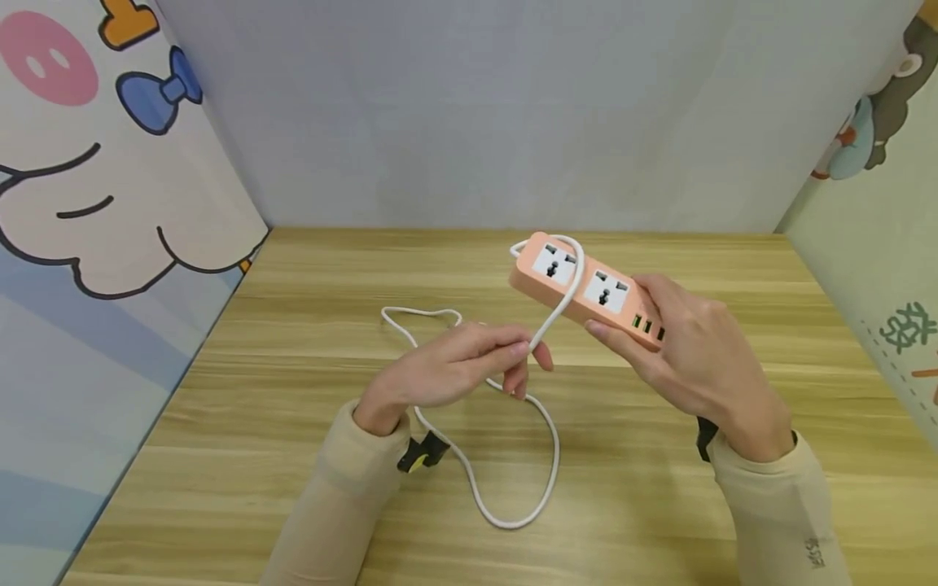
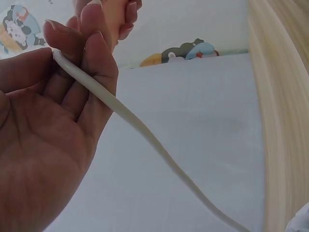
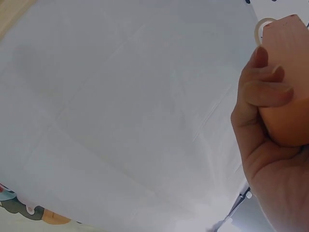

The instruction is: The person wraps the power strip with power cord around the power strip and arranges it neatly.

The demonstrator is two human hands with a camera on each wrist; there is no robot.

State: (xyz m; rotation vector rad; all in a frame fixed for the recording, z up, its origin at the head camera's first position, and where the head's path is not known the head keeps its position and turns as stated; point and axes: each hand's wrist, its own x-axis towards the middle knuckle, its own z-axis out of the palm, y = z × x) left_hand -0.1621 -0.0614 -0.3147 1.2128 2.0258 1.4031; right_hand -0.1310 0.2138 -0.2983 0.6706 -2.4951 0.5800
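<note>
An orange-pink power strip [image 1: 579, 281] with two white socket faces and a row of USB ports is held up, tilted, over the table. My right hand [image 1: 699, 354] grips its USB end, fingers curled round the underside in the right wrist view. The strip's white cord [image 1: 572, 289] loops across its upper face near the far end. My left hand [image 1: 462, 362] pinches that cord between thumb and fingers, just below the strip. In the left wrist view, the cord [image 2: 130, 116] runs from the fingertips across the fingers and away. Part of the USB row is hidden by the right hand.
More of the cord [image 1: 513, 525] lies in a loose loop on the wooden table [image 1: 659, 505] below the hands, partly behind the left hand. A grey wall [image 1: 476, 122] stands at the table's back edge. Panels with cartoon pictures flank both sides.
</note>
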